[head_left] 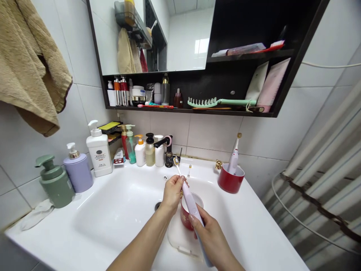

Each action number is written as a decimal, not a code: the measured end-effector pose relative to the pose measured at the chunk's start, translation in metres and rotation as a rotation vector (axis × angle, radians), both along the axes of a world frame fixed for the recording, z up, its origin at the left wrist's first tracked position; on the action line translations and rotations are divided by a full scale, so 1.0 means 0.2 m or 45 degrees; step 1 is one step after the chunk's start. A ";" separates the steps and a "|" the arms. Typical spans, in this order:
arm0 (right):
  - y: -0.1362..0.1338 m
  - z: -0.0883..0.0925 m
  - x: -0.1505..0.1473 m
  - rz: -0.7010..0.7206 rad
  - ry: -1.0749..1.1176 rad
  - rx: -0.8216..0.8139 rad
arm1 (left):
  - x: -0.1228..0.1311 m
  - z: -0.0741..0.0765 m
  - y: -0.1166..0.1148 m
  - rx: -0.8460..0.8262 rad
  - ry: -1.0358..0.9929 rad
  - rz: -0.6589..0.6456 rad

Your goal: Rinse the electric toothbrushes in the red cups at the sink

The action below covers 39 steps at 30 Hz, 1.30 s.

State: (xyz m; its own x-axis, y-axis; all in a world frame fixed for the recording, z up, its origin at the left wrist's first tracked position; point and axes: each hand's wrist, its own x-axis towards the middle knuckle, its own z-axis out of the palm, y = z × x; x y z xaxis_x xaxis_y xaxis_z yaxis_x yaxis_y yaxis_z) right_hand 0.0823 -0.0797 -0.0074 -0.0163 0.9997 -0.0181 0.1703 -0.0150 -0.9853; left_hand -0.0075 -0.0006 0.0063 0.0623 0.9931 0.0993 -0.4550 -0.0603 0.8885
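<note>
A pale pink and lilac electric toothbrush (189, 199) is held at a slant over the sink, its head pointing up toward the faucet. My right hand (210, 233) wraps around the lower handle. With fingers pinched, my left hand (173, 192) grips the neck where the brush head (176, 163) meets the handle. Below them a red cup (186, 220) stands in the basin, partly hidden by the toothbrush and my hands. A second electric toothbrush (234, 162) stands upright in another red cup (231, 180) on the right of the counter.
The black faucet (168, 152) rises behind the white sink (118, 203). Several pump bottles (100, 152) line the left and back edges. Above hangs a dark mirror cabinet (180, 110) with toiletries and a green hairbrush (237, 102). A brown towel (31, 56) hangs at left.
</note>
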 end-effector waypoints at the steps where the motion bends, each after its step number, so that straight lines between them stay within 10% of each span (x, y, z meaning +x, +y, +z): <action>1: 0.00 0.00 0.00 0.027 0.035 -0.021 | 0.00 0.00 0.00 -0.014 -0.019 -0.021; 39: -0.03 -0.02 -0.05 0.072 0.165 -0.194 | 0.01 -0.01 -0.01 -0.073 -0.102 -0.121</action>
State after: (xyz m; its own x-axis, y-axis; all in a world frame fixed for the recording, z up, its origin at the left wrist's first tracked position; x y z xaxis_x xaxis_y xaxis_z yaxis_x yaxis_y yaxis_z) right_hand 0.0722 -0.0849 -0.0123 -0.0842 0.9831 -0.1627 0.0467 -0.1593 -0.9861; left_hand -0.0064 -0.0022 0.0051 0.1506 0.9873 0.0513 -0.5257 0.0360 0.8499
